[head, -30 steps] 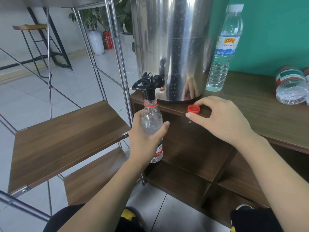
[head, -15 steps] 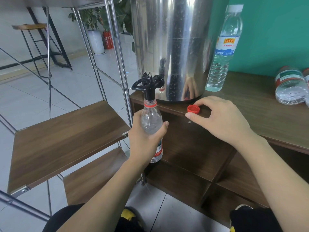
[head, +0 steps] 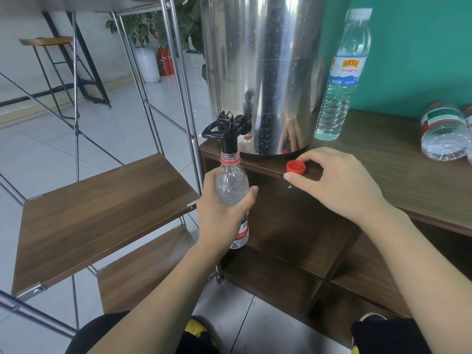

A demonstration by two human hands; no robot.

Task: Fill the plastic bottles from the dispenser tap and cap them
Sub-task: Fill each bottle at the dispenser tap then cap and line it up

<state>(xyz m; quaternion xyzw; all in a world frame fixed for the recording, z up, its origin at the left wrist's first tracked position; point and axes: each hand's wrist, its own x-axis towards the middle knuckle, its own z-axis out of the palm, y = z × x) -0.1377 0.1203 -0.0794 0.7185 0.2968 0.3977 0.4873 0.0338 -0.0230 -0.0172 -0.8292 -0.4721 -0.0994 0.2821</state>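
Left hand [head: 224, 213] grip wraps the bottle [head: 232, 185], mouth seated under the tap [head: 227, 134] to catch flow; fill level unclear. Right hand [head: 332, 182] pinches the red cap [head: 295, 166] on the table [head: 408, 175], apparently ready for capping.

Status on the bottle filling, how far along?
Done: one capped full bottle stands beside the dispenser. In hand: the left hand holds an open bottle up to the tap; the right hand touches the red cap on the shelf. Left: filling, capping, and the bottles lying at right.
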